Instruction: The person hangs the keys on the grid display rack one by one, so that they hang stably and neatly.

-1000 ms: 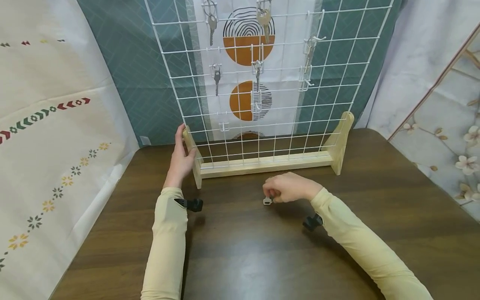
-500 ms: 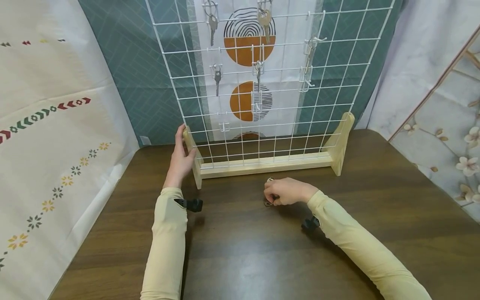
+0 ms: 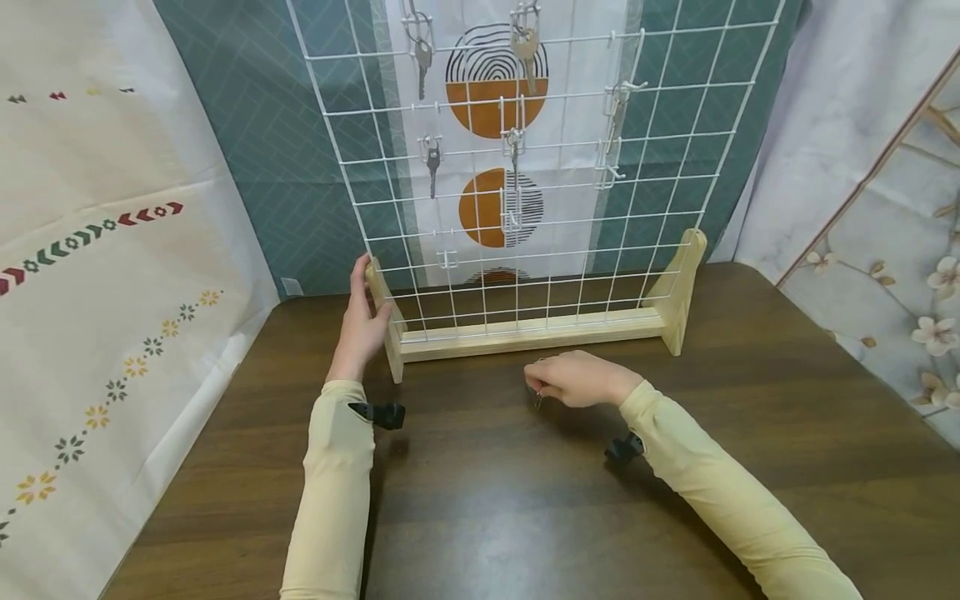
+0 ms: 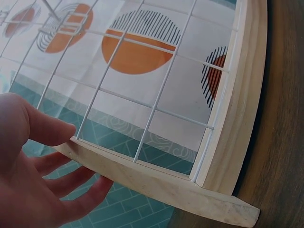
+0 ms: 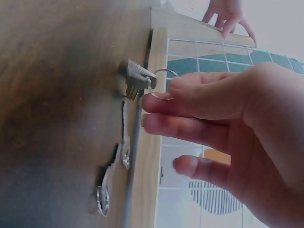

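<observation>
My right hand [image 3: 581,380] is low over the table in front of the rack. Between thumb and fingertips it pinches a thin metal key ring [image 5: 166,71], from which a blurred silver key [image 5: 135,77] hangs. In the right wrist view, two more keys lie on the tabletop beside the rack: a key [image 5: 125,137] and a second key with a ring [image 5: 110,173]. My left hand [image 3: 362,335] grips the left wooden side piece [image 4: 152,179] of the rack, its thumb on the inner side and fingers on the outer.
A white wire grid [image 3: 592,220] stands upright in the wooden base [image 3: 525,335]. Several keys hang from hooks on it, among them a key [image 3: 432,167] at the left. White hooks without keys, such as the lower hook [image 3: 447,259], sit on the wires. Patterned cloths surround the brown table [image 3: 465,500].
The key that showed below my right fingers a second ago has turned and is raised slightly, now hanging from the pinched ring. My left hand keeps its place on the rack.
</observation>
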`<action>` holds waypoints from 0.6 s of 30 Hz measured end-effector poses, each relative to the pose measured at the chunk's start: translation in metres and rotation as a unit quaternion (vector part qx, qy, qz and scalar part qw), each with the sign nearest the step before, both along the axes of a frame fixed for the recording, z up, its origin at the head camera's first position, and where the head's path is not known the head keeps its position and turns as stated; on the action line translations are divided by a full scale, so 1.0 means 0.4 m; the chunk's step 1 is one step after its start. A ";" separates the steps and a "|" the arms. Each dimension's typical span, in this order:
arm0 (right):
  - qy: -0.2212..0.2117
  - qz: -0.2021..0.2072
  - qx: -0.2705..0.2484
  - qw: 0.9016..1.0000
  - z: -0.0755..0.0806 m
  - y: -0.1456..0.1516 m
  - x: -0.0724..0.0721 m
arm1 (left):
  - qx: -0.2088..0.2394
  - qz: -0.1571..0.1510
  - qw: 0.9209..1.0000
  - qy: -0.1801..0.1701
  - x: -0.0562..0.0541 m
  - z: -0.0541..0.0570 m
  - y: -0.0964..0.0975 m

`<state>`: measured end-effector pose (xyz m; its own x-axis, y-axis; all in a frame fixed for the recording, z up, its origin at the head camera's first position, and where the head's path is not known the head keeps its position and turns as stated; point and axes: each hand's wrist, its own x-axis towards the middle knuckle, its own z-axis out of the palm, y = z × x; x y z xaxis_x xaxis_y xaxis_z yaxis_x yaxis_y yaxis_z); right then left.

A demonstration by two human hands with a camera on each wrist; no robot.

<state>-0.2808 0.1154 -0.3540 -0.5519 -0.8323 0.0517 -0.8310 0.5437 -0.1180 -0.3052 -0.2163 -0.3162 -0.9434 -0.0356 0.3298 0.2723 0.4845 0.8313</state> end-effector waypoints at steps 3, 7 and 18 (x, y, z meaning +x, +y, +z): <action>0.016 -0.005 -0.019 1.000 0.009 0.003 -0.002 | -0.001 0.004 1.000 0.000 -0.003 0.000 0.003; 0.043 -0.018 -0.033 0.998 0.022 0.006 -0.003 | -0.001 0.004 1.000 0.002 -0.004 0.000 0.003; 0.065 -0.026 -0.128 0.989 0.051 0.038 -0.012 | 0.000 -0.004 1.000 -0.001 -0.002 -0.005 0.001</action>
